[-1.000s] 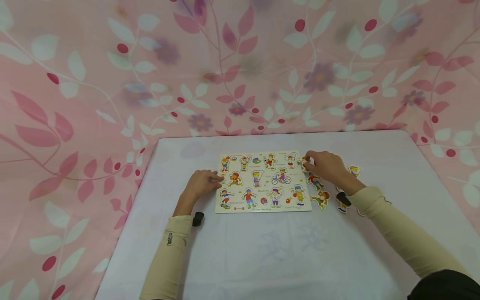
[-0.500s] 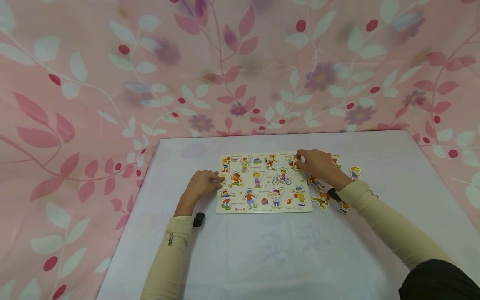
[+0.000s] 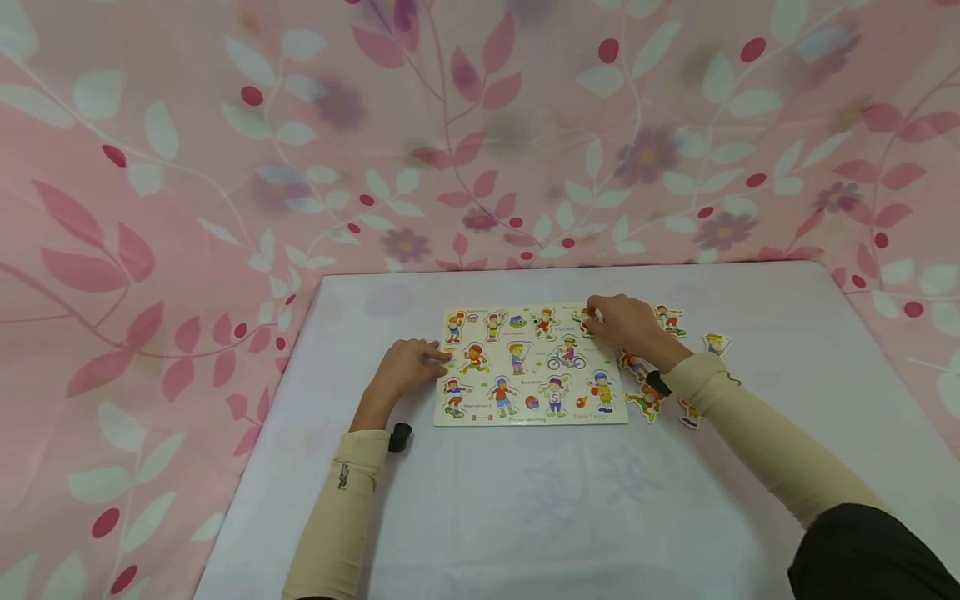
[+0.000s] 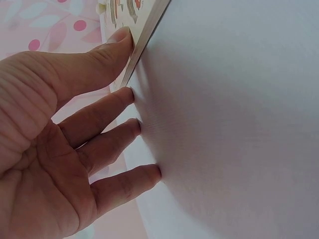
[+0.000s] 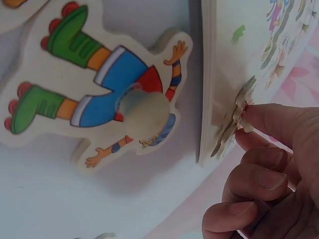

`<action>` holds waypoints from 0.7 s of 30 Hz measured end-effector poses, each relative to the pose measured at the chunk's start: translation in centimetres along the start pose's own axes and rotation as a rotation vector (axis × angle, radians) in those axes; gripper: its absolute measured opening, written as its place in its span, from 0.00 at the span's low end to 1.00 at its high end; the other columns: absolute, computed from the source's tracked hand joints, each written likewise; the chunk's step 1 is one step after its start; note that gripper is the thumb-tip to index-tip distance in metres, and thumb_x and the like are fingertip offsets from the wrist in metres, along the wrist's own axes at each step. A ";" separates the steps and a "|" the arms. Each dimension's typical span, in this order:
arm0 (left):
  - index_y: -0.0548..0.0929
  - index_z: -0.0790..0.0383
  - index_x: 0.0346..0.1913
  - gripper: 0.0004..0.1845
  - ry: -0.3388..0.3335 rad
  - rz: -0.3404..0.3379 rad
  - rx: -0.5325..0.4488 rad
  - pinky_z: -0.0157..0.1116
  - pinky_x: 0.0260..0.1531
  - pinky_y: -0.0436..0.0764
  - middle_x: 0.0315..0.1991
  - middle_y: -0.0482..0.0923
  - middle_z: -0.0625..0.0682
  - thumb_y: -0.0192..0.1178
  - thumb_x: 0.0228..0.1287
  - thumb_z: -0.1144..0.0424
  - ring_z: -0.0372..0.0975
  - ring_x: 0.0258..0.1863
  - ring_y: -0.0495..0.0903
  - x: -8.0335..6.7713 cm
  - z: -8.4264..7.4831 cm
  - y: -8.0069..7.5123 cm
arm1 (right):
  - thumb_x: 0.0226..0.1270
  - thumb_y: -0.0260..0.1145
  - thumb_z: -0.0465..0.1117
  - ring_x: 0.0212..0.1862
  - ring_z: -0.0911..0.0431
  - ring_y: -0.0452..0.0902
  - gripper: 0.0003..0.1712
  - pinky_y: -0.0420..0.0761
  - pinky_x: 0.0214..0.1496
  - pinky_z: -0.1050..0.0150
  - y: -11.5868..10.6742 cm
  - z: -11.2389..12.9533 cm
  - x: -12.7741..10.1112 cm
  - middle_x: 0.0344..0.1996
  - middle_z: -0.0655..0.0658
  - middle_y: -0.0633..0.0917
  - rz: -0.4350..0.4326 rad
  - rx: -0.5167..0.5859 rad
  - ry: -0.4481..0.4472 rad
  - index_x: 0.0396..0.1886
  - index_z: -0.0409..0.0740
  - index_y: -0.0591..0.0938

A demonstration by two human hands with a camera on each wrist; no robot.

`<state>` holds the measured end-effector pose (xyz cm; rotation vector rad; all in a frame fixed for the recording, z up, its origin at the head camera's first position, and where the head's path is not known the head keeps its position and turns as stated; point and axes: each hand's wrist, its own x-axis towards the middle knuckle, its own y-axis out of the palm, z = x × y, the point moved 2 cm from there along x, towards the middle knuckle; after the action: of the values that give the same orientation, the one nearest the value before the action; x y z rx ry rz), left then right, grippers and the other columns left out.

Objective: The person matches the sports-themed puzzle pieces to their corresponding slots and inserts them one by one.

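Note:
A cream puzzle board (image 3: 497,357) printed with sporty children lies on the white table. My left hand (image 3: 405,367) is at its left edge. In the left wrist view the thumb (image 4: 117,50) rests on the board's edge, and the other fingers reach the cloth beside it, extended. At the board's top right corner my right hand (image 3: 626,323) pinches a small puzzle piece (image 3: 583,322) by its knob between thumb and finger. The right wrist view shows that piece (image 5: 241,113) at the board's surface, seen edge-on; whether it is seated I cannot tell.
Several loose figure pieces lie right of the board, among them a roller skater (image 5: 119,69) with a pale knob, a piece (image 3: 670,320) behind the right hand and another (image 3: 717,343) farther right. A pink floral curtain (image 3: 480,150) hangs behind the table.
My right hand has moved left from beside the board onto its top right corner, carrying the puzzle piece. The left hand has stayed at the left edge.

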<state>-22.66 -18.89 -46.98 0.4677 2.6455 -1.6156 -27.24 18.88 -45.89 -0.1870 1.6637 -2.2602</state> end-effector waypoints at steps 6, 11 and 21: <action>0.88 0.53 0.51 0.16 -0.007 0.000 -0.014 0.51 0.69 0.60 0.60 0.77 0.54 0.71 0.58 0.59 0.54 0.68 0.68 -0.2 -0.2 -0.1 | 0.71 0.63 0.47 0.23 0.53 0.70 0.12 0.65 0.20 0.62 0.4 -0.2 0.1 0.26 0.47 0.81 0.007 0.004 0.008 0.46 0.46 0.81; 0.88 0.53 0.51 0.16 -0.009 -0.001 -0.020 0.51 0.70 0.60 0.60 0.78 0.54 0.71 0.59 0.59 0.54 0.68 0.67 -0.1 -0.3 -0.2 | 0.71 0.64 0.48 0.23 0.53 0.70 0.12 0.66 0.20 0.61 0.3 -0.2 -0.1 0.23 0.47 0.79 0.008 0.013 0.012 0.46 0.46 0.81; 0.88 0.53 0.51 0.16 0.006 -0.004 -0.009 0.51 0.69 0.60 0.60 0.77 0.54 0.71 0.59 0.59 0.54 0.67 0.68 -0.1 -0.1 -0.1 | 0.72 0.62 0.50 0.17 0.55 0.64 0.18 0.59 0.17 0.64 -0.1 -0.2 -1.1 0.16 0.49 0.75 0.006 0.030 0.015 0.53 0.45 0.81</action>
<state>-22.59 -18.83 -46.79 0.4678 2.6590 -1.6054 -26.31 19.42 -45.79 -0.1578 1.6345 -2.2863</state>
